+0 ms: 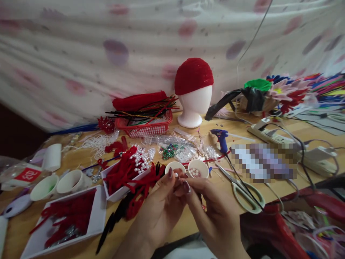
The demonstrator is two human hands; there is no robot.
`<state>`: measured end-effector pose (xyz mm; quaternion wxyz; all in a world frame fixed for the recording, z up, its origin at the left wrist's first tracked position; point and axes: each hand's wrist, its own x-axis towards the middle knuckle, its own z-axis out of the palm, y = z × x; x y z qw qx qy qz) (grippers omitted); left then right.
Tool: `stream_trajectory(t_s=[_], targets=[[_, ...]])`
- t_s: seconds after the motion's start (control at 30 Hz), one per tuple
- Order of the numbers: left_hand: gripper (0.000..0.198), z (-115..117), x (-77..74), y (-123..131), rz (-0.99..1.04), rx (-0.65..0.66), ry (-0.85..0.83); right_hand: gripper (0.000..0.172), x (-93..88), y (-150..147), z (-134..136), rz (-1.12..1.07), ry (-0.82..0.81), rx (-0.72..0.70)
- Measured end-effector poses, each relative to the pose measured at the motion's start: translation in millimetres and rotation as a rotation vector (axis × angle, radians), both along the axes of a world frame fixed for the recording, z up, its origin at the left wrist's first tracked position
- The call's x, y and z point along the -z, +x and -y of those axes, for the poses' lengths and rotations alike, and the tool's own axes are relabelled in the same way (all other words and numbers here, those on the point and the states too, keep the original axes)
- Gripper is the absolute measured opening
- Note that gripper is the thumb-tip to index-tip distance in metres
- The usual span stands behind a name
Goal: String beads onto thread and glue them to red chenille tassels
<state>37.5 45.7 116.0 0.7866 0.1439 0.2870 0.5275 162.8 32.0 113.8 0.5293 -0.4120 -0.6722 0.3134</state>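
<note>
My left hand and my right hand meet in front of two small white cups, fingertips almost touching. At the left thumb's tip shows a small white pearl bead, pinched by the left fingers. My right thumb and fingers are pressed together beside it; whatever they grip is too small and covered to name. Just beyond the fingers stand a paper cup and another cup holding pinkish beads. Left of my hands is a white box with red fuzzy stems and strings of white pearls.
Scissors and a blue glue gun lie to the right, near power strips with cables. Behind are a foam head with a red cap and a red basket. A white tray sits front left.
</note>
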Motion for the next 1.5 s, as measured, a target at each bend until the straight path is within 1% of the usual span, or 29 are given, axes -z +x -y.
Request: stream_trajectory(t_s=[0.1,0.3,0.4,0.57,0.67,0.87,0.97,1.07,1.17,1.27,1.4,1.5], targets=[[0.031,-1,3.2,-2,0.046,0.012,-0.052,0.017,0.5,-2,-1,0.084,0.037,0.049],[0.027,-1,6.1,-1,0.169,0.049,-0.108,0.015,0.4,-4,-4,0.135,0.06,0.089],[0.026,-2,2.9,1,0.239,0.064,-0.135,0.013,0.1,-5,-7,0.164,0.075,0.094],[0.026,-1,-5.5,4,0.319,0.076,-0.199,0.012,-0.7,-6,-8,0.149,0.188,0.122],[0.025,0,-7.2,4,0.352,0.082,-0.23,0.012,-1.6,-6,-7,0.153,0.186,0.117],[0.025,2,-4.0,4,0.395,0.114,-0.27,0.014,-3.4,-4,-6,0.133,0.165,0.09],[0.024,2,-2.9,3,0.388,0.086,-0.277,0.014,-3.3,-3,-6,0.124,0.163,0.086],[0.021,2,-0.8,3,0.309,0.015,-0.253,0.013,-3.2,-3,-6,0.119,0.155,0.083],[0.025,1,3.2,4,0.148,-0.07,-0.182,0.012,-3.0,-1,-7,0.102,0.132,0.059],[0.027,1,7.4,5,-0.018,-0.142,-0.048,0.012,-2.1,1,-9,0.084,0.108,0.043],[0.021,-2,13.7,5,-0.167,-0.228,0.126,0.016,1.0,4,-10,0.086,0.084,-0.027],[0.015,-3,21.2,2,-0.296,-0.294,0.249,0.019,3.7,5,-9,0.082,0.063,-0.045]])
